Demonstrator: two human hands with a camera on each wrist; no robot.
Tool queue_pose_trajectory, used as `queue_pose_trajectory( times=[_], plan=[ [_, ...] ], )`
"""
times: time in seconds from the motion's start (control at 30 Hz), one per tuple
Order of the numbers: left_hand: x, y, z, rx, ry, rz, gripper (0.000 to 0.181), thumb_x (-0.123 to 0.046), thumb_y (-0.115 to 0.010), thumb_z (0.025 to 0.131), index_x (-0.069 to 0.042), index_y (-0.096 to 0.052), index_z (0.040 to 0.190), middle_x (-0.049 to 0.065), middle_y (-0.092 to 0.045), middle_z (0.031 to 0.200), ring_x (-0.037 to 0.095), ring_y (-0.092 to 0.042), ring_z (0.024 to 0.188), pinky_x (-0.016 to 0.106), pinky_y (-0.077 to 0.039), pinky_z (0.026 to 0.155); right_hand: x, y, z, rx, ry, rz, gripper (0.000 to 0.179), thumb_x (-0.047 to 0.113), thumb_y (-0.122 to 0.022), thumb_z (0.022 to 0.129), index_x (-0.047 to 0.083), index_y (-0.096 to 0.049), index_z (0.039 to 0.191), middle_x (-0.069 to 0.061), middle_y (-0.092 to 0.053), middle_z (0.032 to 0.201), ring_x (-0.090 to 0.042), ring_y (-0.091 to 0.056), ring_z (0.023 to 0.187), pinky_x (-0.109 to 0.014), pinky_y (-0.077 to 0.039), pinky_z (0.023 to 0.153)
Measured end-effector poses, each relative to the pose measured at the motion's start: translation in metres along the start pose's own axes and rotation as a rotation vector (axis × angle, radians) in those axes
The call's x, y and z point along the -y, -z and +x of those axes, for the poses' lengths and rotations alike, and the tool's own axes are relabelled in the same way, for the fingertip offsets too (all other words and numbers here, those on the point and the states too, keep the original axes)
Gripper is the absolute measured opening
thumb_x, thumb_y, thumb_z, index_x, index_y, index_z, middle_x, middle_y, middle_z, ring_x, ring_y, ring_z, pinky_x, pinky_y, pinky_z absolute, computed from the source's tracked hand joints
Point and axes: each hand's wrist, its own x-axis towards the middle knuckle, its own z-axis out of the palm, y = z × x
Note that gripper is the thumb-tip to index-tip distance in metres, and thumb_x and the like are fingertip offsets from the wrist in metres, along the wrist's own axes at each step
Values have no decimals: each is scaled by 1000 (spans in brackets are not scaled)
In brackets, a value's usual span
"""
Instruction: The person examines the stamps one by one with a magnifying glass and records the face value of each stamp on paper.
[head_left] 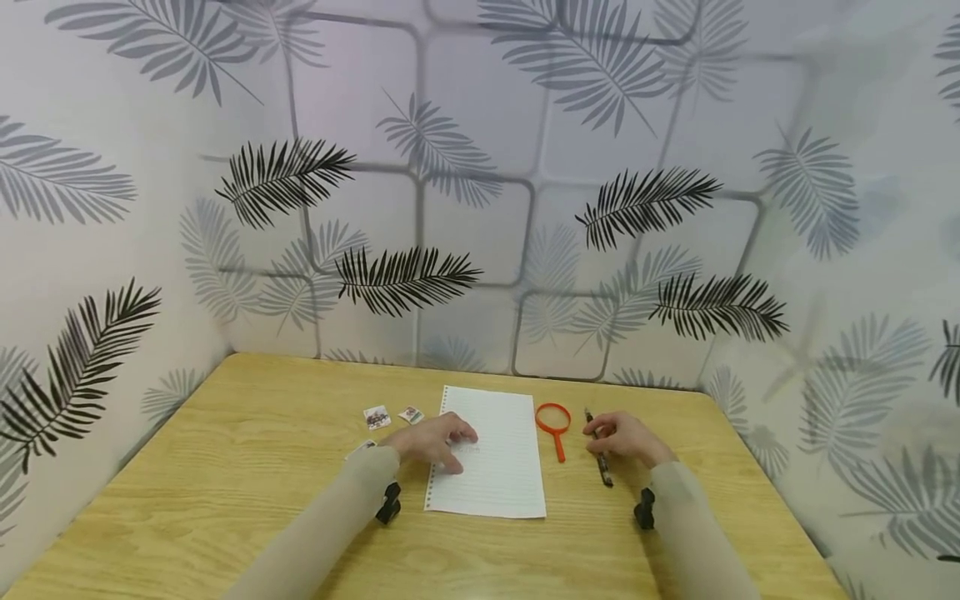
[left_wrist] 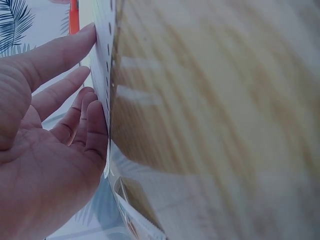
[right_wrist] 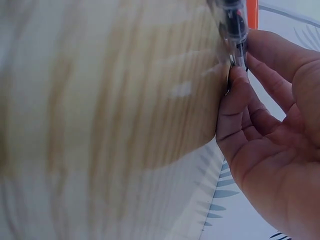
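My left hand (head_left: 435,440) rests at the left edge of a lined sheet of paper (head_left: 498,483) with punched holes, its fingers relaxed and spread over some faint writing. In the left wrist view the fingertips (left_wrist: 97,117) touch the paper close by its holes. My right hand (head_left: 624,437) pinches a dark, clear-barrelled pen (head_left: 603,468) between thumb and fingers, low over the table. The pen (right_wrist: 235,22) shows at the top of the right wrist view. Between paper and pen lies an orange-red magnifying glass (head_left: 558,442).
Several small picture cards or stickers, such as one square piece (head_left: 377,417) and another (head_left: 411,414), lie left of the paper. One is partly hidden by the left wrist. The wooden table (head_left: 247,442) ends at a leaf-patterned wall (head_left: 480,325).
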Motion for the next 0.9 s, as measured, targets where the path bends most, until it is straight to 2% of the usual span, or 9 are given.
queue_pose_trajectory(
  times=[0.17,0.23,0.4,0.6,0.73,0.9],
  plan=[
    [2,-1,-1,-8,12,-13,50,-3,-80,77,-12,-64,124,5,-54,122,27,-49,120,46,-38,108,2,-1,0,9,11,-10,29,7,-70,88,-1,-68,116,-11,-69,88,-15,-60,66,-31,-53,62],
    [3,-2,-2,-10,8,-13,50,-3,-80,77,-12,-64,124,4,-54,122,26,-50,119,46,-39,107,3,-3,1,2,-8,-17,29,7,-70,88,-1,-68,115,-10,-69,86,-15,-62,66,-32,-54,62],
    [5,-3,-1,-6,-2,-14,50,-4,-80,77,-13,-65,123,3,-54,121,25,-50,118,46,-40,106,8,-5,1,-14,-62,-34,28,8,-71,85,1,-70,112,-7,-68,76,-15,-62,61,-32,-55,58],
    [4,-3,1,-9,-7,-21,49,-4,-80,78,-13,-64,124,3,-54,121,25,-50,118,45,-40,106,9,-5,-1,-11,-72,-2,26,8,-70,84,2,-68,109,-5,-64,66,-15,-60,58,-32,-54,56],
    [3,-2,1,-2,2,-11,49,-6,-80,78,-15,-64,124,2,-54,121,24,-50,118,44,-40,106,7,-3,-4,36,-45,55,27,7,-66,88,0,-65,114,-6,-66,72,-15,-59,61,-33,-55,59],
    [-1,-1,-1,4,12,-20,49,-5,-80,79,-14,-64,124,3,-54,123,24,-50,119,45,-40,106,8,2,-8,123,10,177,33,4,-60,93,-7,-59,123,-16,-71,87,-19,-67,70,-37,-58,63]
  ],
)
